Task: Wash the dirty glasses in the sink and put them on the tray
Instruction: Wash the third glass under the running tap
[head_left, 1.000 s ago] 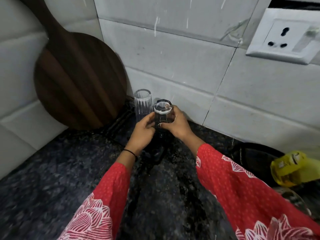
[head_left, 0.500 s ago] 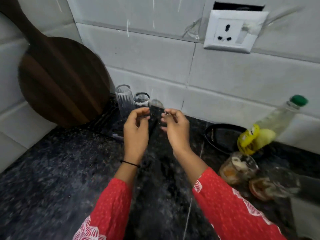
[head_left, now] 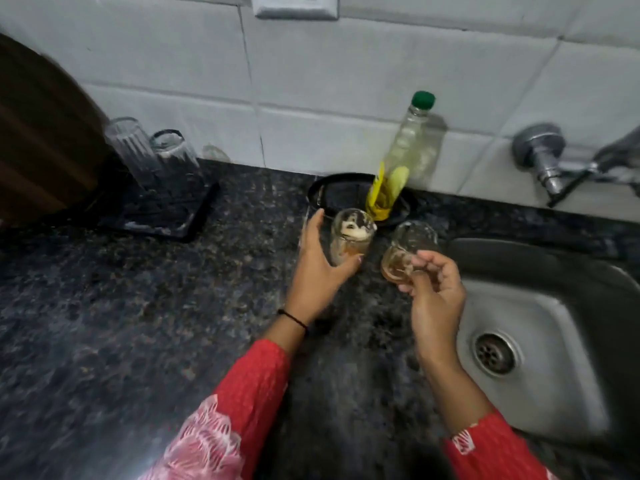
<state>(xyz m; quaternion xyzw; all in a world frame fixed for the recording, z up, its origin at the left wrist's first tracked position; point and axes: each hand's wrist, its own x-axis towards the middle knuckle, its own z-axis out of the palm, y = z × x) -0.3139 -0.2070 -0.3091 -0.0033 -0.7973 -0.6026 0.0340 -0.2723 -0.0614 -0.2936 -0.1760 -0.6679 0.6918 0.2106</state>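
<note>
White tiled wall (head_left: 311, 64), dark speckled granite counter (head_left: 104, 323), wall socket (head_left: 294, 8).

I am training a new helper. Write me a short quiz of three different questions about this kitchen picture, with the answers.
1. True or false: the black tray holds two upturned glasses.
2. Which hand holds the tilted dirty glass? A) left B) right
3. Fill in: the dish soap bottle has a ____ cap.

Key: 1 true. 2 B: the right hand holds it near the sink; the left hand grips the dirty glass with white residue. 3 green.
</note>
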